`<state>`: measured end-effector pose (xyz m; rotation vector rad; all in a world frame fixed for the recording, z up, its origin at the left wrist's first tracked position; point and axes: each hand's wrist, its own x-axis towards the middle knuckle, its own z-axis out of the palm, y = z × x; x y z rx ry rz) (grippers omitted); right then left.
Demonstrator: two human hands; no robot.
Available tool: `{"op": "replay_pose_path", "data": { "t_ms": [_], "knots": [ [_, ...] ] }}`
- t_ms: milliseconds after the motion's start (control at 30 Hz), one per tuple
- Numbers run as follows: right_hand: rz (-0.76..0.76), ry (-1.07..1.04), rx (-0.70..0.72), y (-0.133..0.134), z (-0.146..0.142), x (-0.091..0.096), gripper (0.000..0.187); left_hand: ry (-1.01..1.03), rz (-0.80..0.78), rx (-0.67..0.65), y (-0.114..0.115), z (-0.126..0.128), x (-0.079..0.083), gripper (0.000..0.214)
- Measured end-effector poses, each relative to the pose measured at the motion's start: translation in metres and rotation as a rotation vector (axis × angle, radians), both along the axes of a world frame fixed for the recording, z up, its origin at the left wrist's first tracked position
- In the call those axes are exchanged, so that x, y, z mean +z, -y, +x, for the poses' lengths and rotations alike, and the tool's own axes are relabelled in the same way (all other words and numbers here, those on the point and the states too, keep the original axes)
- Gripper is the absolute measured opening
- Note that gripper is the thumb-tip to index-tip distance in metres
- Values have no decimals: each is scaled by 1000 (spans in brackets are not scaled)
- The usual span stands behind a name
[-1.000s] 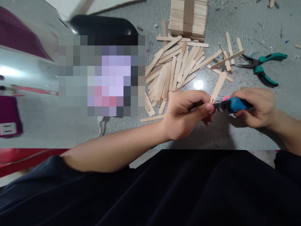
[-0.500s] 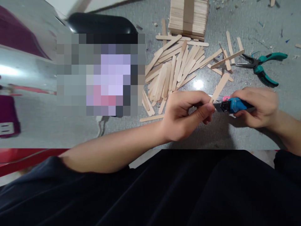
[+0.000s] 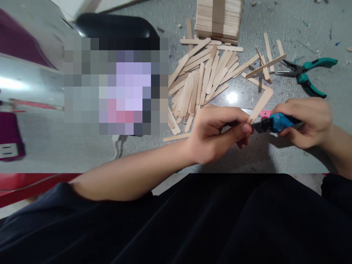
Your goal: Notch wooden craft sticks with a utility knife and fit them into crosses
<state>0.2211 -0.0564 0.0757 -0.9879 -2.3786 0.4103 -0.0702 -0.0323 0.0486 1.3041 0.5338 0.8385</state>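
Observation:
My left hand (image 3: 217,134) is closed in a pinch on the lower end of a wooden craft stick (image 3: 260,105), which slants up to the right. My right hand (image 3: 305,121) is wrapped round a blue utility knife (image 3: 276,123) with a pink slider, its dark blade end pointing left against the base of the stick. Both hands hover just above the grey tabletop (image 3: 275,157), near its front edge.
A loose pile of craft sticks (image 3: 203,77) lies behind my left hand, with a neat stack of sticks (image 3: 218,20) further back. Teal-handled pliers (image 3: 306,75) rest at the right. A black object (image 3: 115,27) and a blurred patch sit at the left.
The held stick has tilted further to the right and its top has dropped a little. Both hands have stayed almost in place.

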Motion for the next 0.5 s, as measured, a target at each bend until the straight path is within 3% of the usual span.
{"op": "replay_pose_path", "data": {
  "t_ms": [333,500],
  "knots": [
    [273,147,-135,4,-1,-5,42,13,173,65,-6,2,6,28],
    [275,159,-123,4,-1,-3,46,-2,210,96,-7,3,5,31]
  ]
}}
